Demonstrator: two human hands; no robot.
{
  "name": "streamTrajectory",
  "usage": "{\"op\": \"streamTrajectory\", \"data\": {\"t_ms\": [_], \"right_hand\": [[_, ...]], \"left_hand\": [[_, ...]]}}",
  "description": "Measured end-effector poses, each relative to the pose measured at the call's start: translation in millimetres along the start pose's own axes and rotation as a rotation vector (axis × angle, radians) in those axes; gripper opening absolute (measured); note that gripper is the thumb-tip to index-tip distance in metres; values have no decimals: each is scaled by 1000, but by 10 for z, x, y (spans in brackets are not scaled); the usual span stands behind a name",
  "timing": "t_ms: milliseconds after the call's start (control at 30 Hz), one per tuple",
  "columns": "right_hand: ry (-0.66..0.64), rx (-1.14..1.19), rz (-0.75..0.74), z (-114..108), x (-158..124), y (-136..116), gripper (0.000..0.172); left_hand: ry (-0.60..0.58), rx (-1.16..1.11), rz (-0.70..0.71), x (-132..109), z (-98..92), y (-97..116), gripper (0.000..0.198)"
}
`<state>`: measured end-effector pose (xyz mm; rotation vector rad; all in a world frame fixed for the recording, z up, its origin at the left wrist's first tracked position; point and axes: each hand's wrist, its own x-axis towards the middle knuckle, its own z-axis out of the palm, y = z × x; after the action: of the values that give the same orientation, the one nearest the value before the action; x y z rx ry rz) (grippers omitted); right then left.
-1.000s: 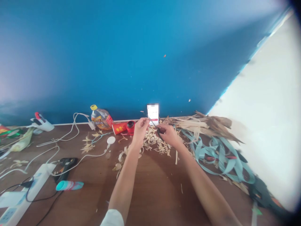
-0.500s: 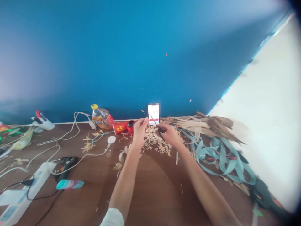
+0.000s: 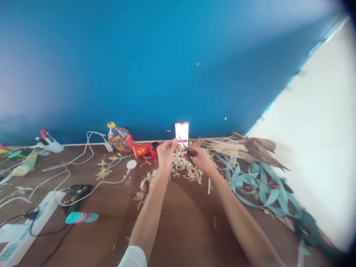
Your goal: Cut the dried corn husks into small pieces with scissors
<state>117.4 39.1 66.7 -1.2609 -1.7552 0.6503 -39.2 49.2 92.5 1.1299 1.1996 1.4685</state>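
Note:
A pair of dark scissors [image 3: 188, 152] is in my right hand [image 3: 200, 158], fingers wrapped round the handles and blades pointing up and left. Just left of the blades is my left hand [image 3: 166, 151], its thumb and fingertips pinched together; whatever they hold is too small to make out. Behind both hands a lit phone [image 3: 182, 129] leans upright against the blue wall. Below them lies a heap of curled pale husk shavings [image 3: 187, 170], partly hidden by my hands and forearms.
Dried husks [image 3: 244, 148] and tangled light-blue ribbon [image 3: 258, 185] lie right, near a black glue gun [image 3: 308, 228]. Leftward are a bottle [image 3: 119, 138], a red cup [image 3: 141, 150], a white power strip [image 3: 35, 230], cables and a blue roll [image 3: 82, 217].
Both hands stay in nearly the same place. My left hand has turned slightly and shifted a little to the right, while the scissors look almost unmoved.

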Motion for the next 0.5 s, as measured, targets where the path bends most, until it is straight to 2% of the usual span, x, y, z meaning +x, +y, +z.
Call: {"op": "streamTrajectory", "data": {"t_ms": [300, 500], "right_hand": [[-54, 29, -1, -1, -11, -7, 22], [-30, -11, -29, 4, -17, -22, 23]], "left_hand": [[20, -73, 30, -6, 22, 4, 35], [35, -63, 9, 2, 40, -16, 37]]}}
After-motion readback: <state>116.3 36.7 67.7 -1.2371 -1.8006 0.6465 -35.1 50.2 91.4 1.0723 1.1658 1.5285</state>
